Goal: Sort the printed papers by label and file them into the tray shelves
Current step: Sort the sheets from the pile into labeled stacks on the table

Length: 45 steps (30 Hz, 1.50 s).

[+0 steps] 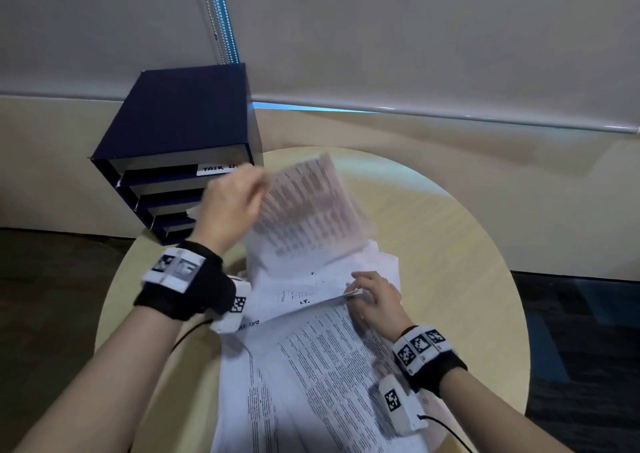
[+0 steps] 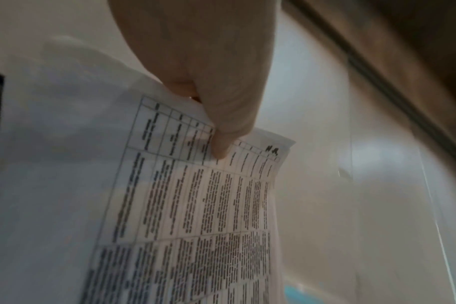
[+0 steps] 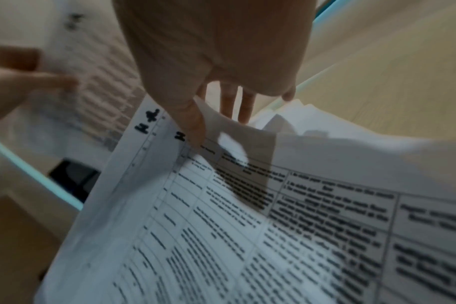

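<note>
Sorting printed sheets at a round table (image 1: pixel 467 230), beside a dark blue tray shelf (image 1: pixel 180 133).

Left hand (image 1: pixel 232 203) pinching one lifted sheet (image 1: pixel 308 210) by its top edge, held above the pile, white with a printed table of dense black text, blurred. Right hand (image 1: pixel 375 300) pinching the raised corner of another sheet in the loose pile of papers (image 1: pixel 322 359) spread across the table; sheet count unclear. Four open shelf slots visible, top one labelled "TASK".

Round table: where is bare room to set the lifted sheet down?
The round table is bare along its right side, between the spread papers and the rim, and behind them. The middle is crowded with papers; the tray shelves close off the left rear.
</note>
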{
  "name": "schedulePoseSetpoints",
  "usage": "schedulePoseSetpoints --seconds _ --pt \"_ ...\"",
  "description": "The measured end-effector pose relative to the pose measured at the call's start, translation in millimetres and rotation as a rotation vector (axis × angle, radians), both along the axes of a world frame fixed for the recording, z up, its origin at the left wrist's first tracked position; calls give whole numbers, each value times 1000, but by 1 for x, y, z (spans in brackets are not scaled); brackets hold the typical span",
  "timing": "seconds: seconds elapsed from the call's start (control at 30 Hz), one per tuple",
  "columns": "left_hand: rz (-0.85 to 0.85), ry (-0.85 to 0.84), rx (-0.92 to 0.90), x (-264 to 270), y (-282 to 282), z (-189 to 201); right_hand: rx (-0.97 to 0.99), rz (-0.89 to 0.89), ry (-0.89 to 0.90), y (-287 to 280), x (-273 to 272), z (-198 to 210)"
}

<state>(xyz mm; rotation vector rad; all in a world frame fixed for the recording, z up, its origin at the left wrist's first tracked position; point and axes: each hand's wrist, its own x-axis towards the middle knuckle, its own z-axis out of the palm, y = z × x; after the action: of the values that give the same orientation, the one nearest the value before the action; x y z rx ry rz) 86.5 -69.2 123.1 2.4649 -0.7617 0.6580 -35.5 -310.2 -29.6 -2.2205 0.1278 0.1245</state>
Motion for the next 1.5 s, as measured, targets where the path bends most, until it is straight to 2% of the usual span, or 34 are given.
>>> schedulePoseSetpoints --seconds 0.07,0.17,0.3,0.4,0.5,0.6,0.8,0.9,1.07,1.13,1.17,1.23,1.27,1.37,1.43,1.5 --pt "34 66 -226 1 15 22 298 8 49 -12 -6 14" --pt "63 277 -452 5 36 43 445 -32 -7 -34 -17 43" --pt "66 524 -479 6 48 48 639 -108 -49 -62 -24 71" --pt "-2 767 -472 3 43 42 770 -153 -56 -77 -21 85" --pt "-55 933 -312 -1 31 22 750 -132 -64 -73 -15 93" --pt "-107 1069 -155 -7 13 -3 586 -110 -47 -52 -10 93" --pt "-183 1237 -118 -17 -9 -42 539 -69 -12 -12 7 73" --pt "-211 1252 -81 -12 -9 -55 494 -41 -4 -4 16 65" --pt "-225 1099 -131 -25 -18 -67 394 -74 -53 0 21 53" --pt "-209 1086 -63 -39 -26 -74 363 -101 -67 -2 18 44" --pt "-225 1061 37 -44 -28 -82 356 -114 -64 -3 16 40" --pt "-278 992 252 -50 -32 -102 428 -143 -16 -2 9 33" --pt "-291 1008 295 -53 -34 -110 502 -157 23 -1 5 32" --pt "-283 1083 203 -54 -47 -122 623 -171 101 -4 -7 27" --pt "-232 934 203 -44 -56 -124 568 -180 121 -9 -11 22" --pt "-140 693 281 -23 -60 -128 416 -207 98 -18 -12 14"
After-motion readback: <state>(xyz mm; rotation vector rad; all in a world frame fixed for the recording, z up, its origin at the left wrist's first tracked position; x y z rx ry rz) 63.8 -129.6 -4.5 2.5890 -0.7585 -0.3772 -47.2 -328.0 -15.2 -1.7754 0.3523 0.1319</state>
